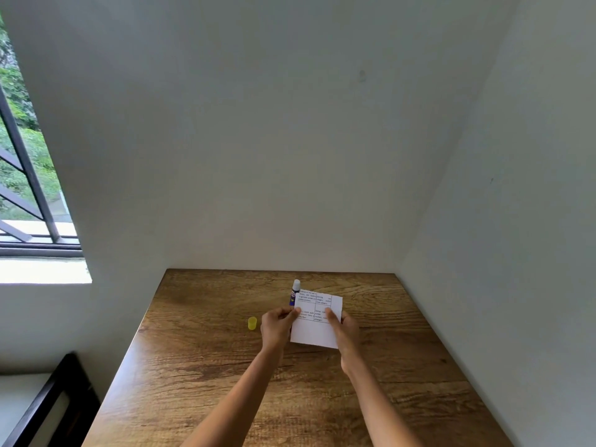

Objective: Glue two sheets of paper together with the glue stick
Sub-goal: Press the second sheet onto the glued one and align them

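Paper [314,321] at table [225,382] centre, pinched by my left hand [276,327] at 9 o'clock edge, right hand [346,330] at 3, likely aligning sheets. Glue stick [295,291] uncapped at 12; yellow cap [252,323] at 9.

The paper [317,317] is held over the middle of the table [403,398], the left hand [276,327] at its left edge and the right hand [346,329] at its right edge. The glue stick [295,291] stands just behind the paper's far left corner. The cap [252,323] lies on the table left of the left hand. The table sits in a wall corner, with a window [29,175] far to the left.
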`<state>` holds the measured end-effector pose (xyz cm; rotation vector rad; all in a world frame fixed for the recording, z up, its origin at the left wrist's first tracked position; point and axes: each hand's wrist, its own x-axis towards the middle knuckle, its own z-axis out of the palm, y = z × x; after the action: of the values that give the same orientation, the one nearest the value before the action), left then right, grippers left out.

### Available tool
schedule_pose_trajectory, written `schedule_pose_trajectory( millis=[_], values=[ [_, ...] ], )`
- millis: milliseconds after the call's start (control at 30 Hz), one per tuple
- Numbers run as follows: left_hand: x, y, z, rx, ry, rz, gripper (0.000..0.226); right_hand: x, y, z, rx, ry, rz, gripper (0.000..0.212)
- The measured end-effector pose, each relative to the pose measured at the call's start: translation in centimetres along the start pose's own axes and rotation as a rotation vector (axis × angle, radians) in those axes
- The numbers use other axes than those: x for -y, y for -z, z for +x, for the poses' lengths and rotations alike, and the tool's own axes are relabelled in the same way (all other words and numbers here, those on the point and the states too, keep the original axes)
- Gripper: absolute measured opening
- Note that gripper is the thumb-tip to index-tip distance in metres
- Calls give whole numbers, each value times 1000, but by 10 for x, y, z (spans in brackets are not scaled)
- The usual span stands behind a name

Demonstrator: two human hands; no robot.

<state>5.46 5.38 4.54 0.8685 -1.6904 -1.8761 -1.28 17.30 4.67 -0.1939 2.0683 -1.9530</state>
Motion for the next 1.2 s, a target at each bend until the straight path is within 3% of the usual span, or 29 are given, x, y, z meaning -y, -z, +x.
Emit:
schedule_pose_trajectory(
  millis=[100, 200, 233, 300, 367, 433, 600, 700, 800, 900, 1000, 1200],
  values=[
    [1, -4, 1, -31, -6, 33, 15, 0, 0, 6, -130, 24, -78, 25],
    [-2, -13, 0, -56, -8, 33, 13, 0, -1, 9, -306, 198, -376, 27],
    [-4, -16, -1, -49, -14, 21, 12, 1, -2, 8, -287, 270, -442, 28],
    [-7, -22, -3, -9, -50, 18, 12, 5, -7, 5, -76, 350, -456, 27],
    [-10, -29, -6, 55, -72, 13, 16, 13, -11, 1, 141, 301, -366, 34],
    [-13, -36, -9, 115, -43, -42, 23, 20, -14, 0, 185, 196, -232, 38],
    [-12, -50, -3, 151, -37, -20, 20, 17, 4, 8, 29, 26, -205, 23],
    [-4, -58, 5, 112, -92, 233, 16, 15, 19, 16, -101, -38, -162, 19],
    [3, -62, 14, -17, -12, 446, 13, 14, 34, 25, -155, -93, -36, 20],
    [8, -69, 23, -3, 152, 313, 13, 10, 46, 37, -153, -146, -12, 23],
    [11, -81, 32, -49, 197, 144, 18, 6, 52, 52, -138, -203, -5, 22],
    [21, -108, 60, -79, 110, 285, 16, -3, 73, 94, -159, -209, -126, 20]
  ],
)
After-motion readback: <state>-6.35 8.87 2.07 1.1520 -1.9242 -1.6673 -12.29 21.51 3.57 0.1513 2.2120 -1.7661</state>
